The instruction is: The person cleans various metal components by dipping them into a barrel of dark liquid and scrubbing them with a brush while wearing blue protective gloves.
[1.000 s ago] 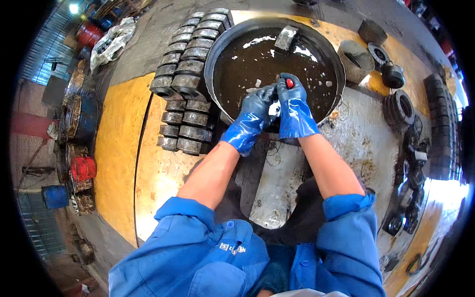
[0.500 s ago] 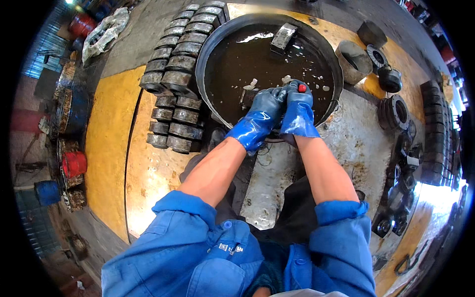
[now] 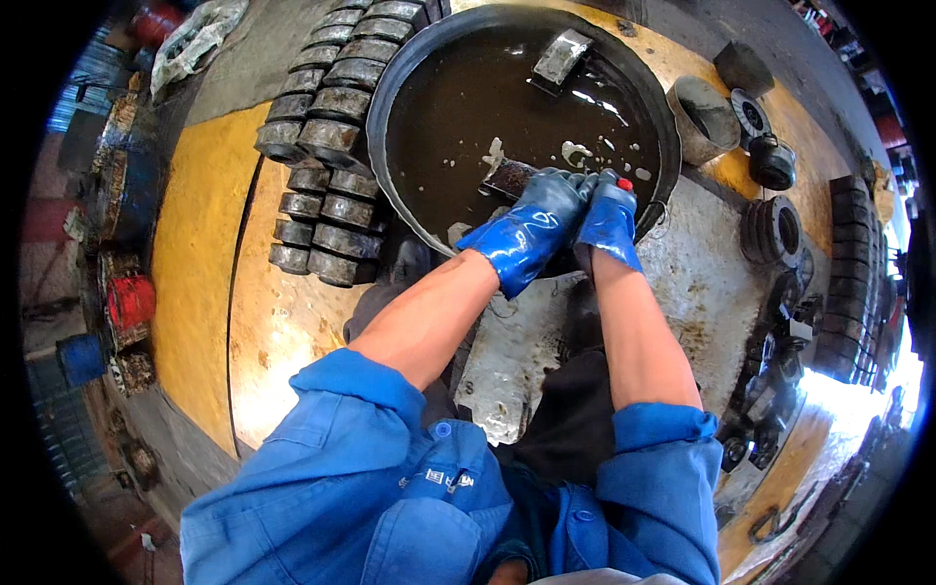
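Both hands wear dark-palmed blue rubber gloves and work close together over the near side of a round basin [image 3: 378, 146] of murky brown liquid. My left hand [image 3: 551, 200] is closed on a dark curved metal block [image 3: 507, 178], whose left end sticks out past the glove at the liquid's surface. Right beside it, my right hand [image 3: 606, 210] is closed around a tool with a red end [image 3: 625, 183]; the rest of the tool is hidden. Another curved metal block [image 3: 562, 57] rests partly above the liquid at the basin's far side.
Rows of curved metal blocks [image 3: 341, 132] stand left of the basin. To its right are a round metal pot [image 3: 704, 122], a small dark kettle-like pot [image 3: 772, 163] and stacked rings [image 3: 772, 232]. More dark parts [image 3: 850, 278] line the far right.
The block by my left hand now shows more above the liquid. Both hands have shifted slightly right, and the red end has moved right with my right hand. The whole view has shifted a little.
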Tool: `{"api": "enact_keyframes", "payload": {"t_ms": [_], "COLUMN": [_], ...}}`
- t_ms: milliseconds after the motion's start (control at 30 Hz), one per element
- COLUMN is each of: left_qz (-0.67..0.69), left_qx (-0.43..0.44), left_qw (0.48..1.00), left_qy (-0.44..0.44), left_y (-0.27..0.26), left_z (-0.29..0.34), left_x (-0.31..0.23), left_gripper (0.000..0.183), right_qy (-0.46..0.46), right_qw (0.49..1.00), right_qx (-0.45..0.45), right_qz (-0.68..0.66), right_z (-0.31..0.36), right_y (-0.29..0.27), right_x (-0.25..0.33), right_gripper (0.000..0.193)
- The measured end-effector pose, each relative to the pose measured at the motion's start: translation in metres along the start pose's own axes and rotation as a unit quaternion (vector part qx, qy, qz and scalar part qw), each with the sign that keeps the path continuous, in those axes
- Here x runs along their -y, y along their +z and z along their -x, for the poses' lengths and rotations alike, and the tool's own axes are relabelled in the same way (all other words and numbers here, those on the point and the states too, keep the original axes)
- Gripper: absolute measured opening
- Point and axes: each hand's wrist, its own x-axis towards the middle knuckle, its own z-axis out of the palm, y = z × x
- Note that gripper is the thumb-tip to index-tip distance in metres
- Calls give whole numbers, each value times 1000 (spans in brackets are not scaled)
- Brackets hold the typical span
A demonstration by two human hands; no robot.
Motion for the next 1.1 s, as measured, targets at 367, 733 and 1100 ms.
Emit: {"api": "enact_keyframes", "payload": {"t_ms": [367, 733, 1100], "left_qz": [28, 236, 550], "left_qx": [7, -326, -87], "left_qw": [998, 816, 668], "left_qy": [48, -414, -493], "left_y": [17, -40, 31], "left_z": [4, 27, 68], "left_x": [-4, 63, 110], "left_gripper": [46, 93, 44], "right_qy": [-21, -190, -216], "right_qw": [961, 904, 859], "right_qx": [-47, 83, 7], "right_qz": [272, 373, 464], "right_z": [-74, -80, -71], "right_y": [-57, -47, -31], "right_x": [-21, -43, -45], "right_gripper": [29, 33, 22]}}
